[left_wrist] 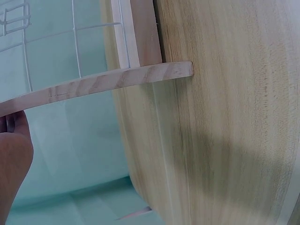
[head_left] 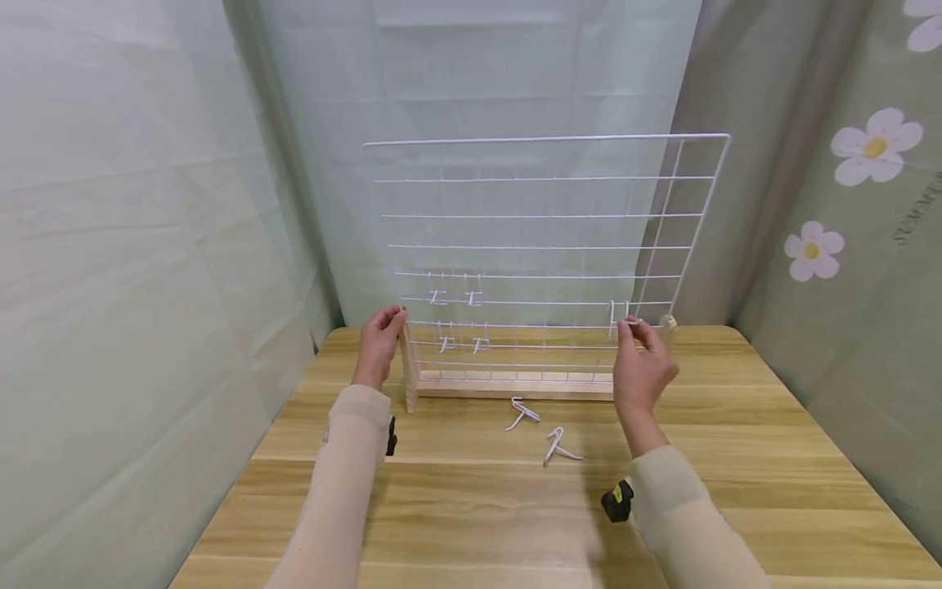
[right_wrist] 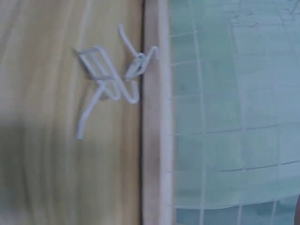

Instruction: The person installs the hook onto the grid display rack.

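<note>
A white wire grid panel (head_left: pixel 545 216) stands upright in a wooden stand (head_left: pixel 515 388). At the top of the stand's left side post (head_left: pixel 410 376), my left hand (head_left: pixel 379 348) grips the wood between thumb and fingers; the left wrist view shows the fingers (left_wrist: pixel 19 123) against the post's edge. My right hand (head_left: pixel 642 368) pinches a white metal hook (head_left: pixel 612 319) by its arm, low on the panel's right side, its two prongs up against the wires. Several matching hooks (head_left: pixel 472 296) hang in two rows at the lower left of the panel.
Two loose white hooks, one (head_left: pixel 524 411) close to the stand and one (head_left: pixel 558 447) nearer me, lie on the wood-grain table (head_left: pixel 471 523). Pale fabric (head_left: pixel 147 245) hangs behind and to the left, and a flowered curtain (head_left: pixel 868 327) on the right.
</note>
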The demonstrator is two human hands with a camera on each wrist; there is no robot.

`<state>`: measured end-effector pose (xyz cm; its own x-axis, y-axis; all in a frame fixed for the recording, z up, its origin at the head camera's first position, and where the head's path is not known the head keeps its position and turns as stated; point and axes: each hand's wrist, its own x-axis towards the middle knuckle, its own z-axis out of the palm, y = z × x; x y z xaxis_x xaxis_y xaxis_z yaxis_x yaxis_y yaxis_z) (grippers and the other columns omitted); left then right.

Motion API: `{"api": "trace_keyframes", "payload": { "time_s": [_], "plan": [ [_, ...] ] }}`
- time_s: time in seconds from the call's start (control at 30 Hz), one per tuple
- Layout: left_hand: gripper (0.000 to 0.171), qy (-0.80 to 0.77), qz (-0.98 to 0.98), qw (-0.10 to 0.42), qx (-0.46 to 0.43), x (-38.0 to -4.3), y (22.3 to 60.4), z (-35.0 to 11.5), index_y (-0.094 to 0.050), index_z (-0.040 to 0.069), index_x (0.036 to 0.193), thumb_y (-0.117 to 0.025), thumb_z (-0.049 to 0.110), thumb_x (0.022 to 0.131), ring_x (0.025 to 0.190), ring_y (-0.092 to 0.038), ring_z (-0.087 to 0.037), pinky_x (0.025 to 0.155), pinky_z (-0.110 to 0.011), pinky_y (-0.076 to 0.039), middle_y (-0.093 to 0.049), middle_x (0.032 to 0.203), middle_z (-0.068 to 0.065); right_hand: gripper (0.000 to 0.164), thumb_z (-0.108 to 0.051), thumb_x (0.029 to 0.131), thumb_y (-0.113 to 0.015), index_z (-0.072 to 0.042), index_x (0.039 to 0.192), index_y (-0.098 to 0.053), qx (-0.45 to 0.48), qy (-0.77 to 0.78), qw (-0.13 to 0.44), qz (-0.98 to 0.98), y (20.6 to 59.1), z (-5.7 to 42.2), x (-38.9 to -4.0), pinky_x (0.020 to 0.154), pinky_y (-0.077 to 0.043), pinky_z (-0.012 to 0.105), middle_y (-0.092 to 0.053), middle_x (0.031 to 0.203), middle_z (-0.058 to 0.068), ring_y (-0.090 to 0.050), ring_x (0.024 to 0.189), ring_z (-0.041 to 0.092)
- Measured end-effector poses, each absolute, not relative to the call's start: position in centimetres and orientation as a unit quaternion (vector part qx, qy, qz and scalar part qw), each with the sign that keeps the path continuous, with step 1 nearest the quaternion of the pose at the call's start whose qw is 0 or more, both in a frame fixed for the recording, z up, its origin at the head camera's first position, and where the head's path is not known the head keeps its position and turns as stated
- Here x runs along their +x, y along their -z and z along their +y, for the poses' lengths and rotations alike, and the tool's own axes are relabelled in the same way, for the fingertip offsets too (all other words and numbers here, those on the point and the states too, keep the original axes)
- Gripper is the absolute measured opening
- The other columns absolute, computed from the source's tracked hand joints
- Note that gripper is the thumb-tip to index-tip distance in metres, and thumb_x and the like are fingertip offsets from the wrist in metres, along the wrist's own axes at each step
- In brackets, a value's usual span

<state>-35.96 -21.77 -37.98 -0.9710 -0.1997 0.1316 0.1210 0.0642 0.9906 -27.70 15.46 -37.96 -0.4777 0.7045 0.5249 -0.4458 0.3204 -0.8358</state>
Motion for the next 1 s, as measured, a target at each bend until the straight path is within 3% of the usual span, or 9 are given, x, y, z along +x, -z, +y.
{"api": "trace_keyframes", "payload": {
  "time_s": [0.2, 0.43, 0.67, 0.87, 1.0],
  "plan": [
    [0.042, 0.683, -0.721, 0.114, 0.027, -35.9, 38.0, -21.8, -0.055, 0.002, 0.134, -0.056, 0.03, 0.102, 0.122, -0.049, -0.023, 0.109, -0.035, -0.038, -0.054, 0.138, -0.011, 0.018, -0.013, 0.087, -0.078, 0.003, 0.096, -0.075, -0.091, -0.556, 0.537, -0.628, 36.3, 16.0, -28.1, 0.076, -0.047, 0.02, -0.074, 0.093, 0.015, -0.06, 0.08, -0.002],
    [0.043, 0.684, -0.721, 0.11, 0.033, -36.0, 38.0, -21.8, -0.055, 0.003, 0.134, -0.057, 0.031, 0.102, 0.121, -0.049, -0.022, 0.109, -0.035, -0.038, -0.054, 0.138, -0.009, 0.018, -0.013, 0.086, -0.079, 0.003, 0.093, -0.076, -0.09, -0.544, 0.571, -0.608, 35.2, 17.0, -29.0, 0.076, -0.048, 0.017, -0.074, 0.091, 0.014, -0.06, 0.078, -0.004],
    [0.044, 0.688, -0.716, 0.113, 0.03, -36.2, 38.1, -21.9, -0.055, 0.001, 0.134, -0.056, 0.031, 0.102, 0.12, -0.049, -0.022, 0.109, -0.035, -0.038, -0.054, 0.137, -0.01, 0.018, -0.012, 0.085, -0.08, 0.003, 0.095, -0.075, -0.085, -0.554, 0.571, -0.6, 35.0, 17.2, -29.8, 0.079, -0.053, 0.022, -0.075, 0.094, 0.011, -0.066, 0.082, 0.005],
    [0.043, 0.702, -0.703, 0.116, 0.02, -36.4, 38.2, -21.9, -0.053, -0.003, 0.135, -0.056, 0.025, 0.102, 0.119, -0.05, -0.019, 0.108, -0.034, -0.039, -0.051, 0.143, -0.016, 0.019, -0.015, 0.086, -0.079, 0.0, 0.097, -0.076, -0.089, -0.545, 0.567, -0.611, 34.9, 17.5, -30.3, 0.087, -0.049, 0.027, -0.075, 0.095, 0.01, -0.067, 0.085, 0.01],
    [0.042, 0.703, -0.7, 0.122, 0.018, -36.5, 38.3, -21.8, -0.053, -0.004, 0.134, -0.056, 0.023, 0.102, 0.116, -0.051, -0.016, 0.107, -0.034, -0.04, -0.052, 0.143, -0.016, 0.018, -0.014, 0.086, -0.078, 0.001, 0.096, -0.076, -0.081, -0.535, 0.574, -0.615, 34.8, 17.7, -30.7, 0.082, -0.051, 0.025, -0.075, 0.095, 0.011, -0.068, 0.086, 0.016]
  ]
}}
